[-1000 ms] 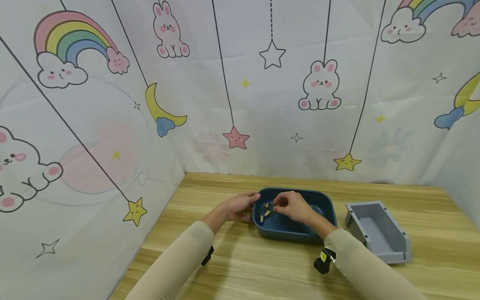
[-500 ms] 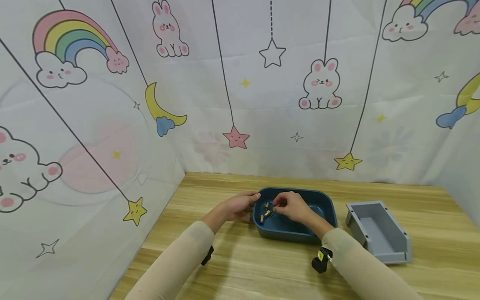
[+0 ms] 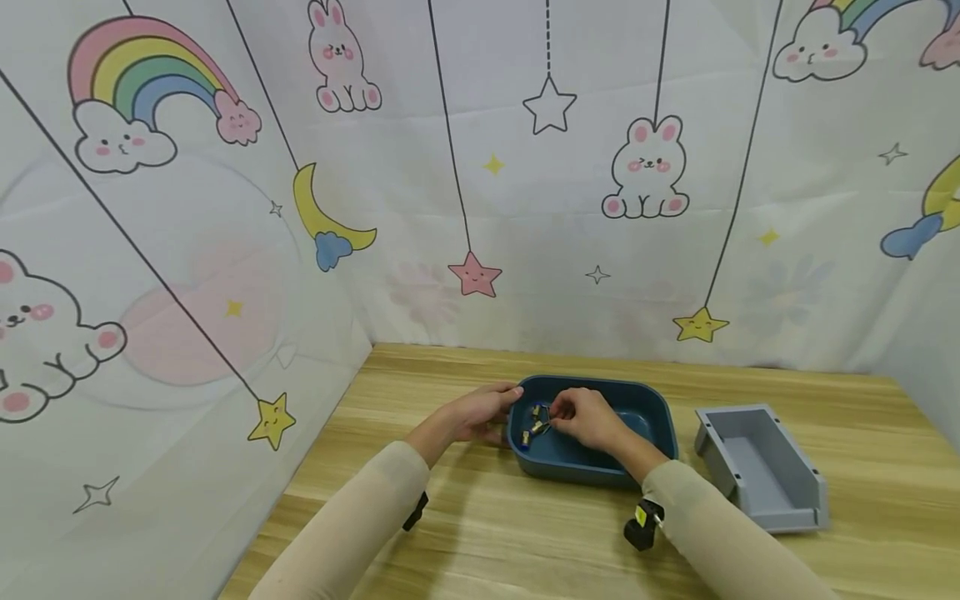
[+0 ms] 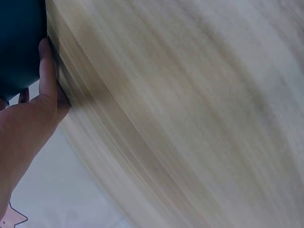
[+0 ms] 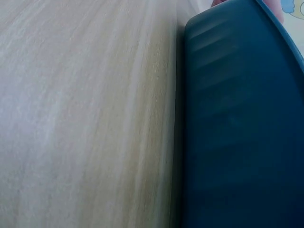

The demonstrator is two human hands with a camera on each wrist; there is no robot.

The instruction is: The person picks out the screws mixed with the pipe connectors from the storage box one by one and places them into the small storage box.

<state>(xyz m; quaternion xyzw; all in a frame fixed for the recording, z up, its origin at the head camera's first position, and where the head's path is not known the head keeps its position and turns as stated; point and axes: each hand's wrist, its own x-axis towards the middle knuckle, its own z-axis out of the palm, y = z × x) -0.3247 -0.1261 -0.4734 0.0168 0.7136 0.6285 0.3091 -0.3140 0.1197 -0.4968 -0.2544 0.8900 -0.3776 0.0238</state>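
Note:
At the left end of the dark blue plastic tub (image 3: 592, 473) my left hand (image 3: 480, 412) grips the wall, thumb at the rim and fingers along the outside. In the left wrist view, the left hand (image 4: 35, 116) shows a finger lying against the tub's side (image 4: 21, 42). Inside the tub, small brass-coloured parts (image 3: 537, 427) with blue ends lie loose near the left end. My right hand (image 3: 588, 417) reaches in over the near rim with curled fingers, thumb and fingertips pinching at one small part among them. The right palm hides some of the tub floor.
A grey open-front bin (image 3: 765, 467) stands just right of the tub on the wood-grain table (image 3: 517, 542). Behind the table hangs a white printed cloth (image 3: 525, 325). The right wrist view shows mostly the tub's outer wall (image 5: 237, 118) close by.
The right fingertips have shifted very slightly to the right among the small parts. My left hand keeps its place on the tub, and the head view has shifted a little.

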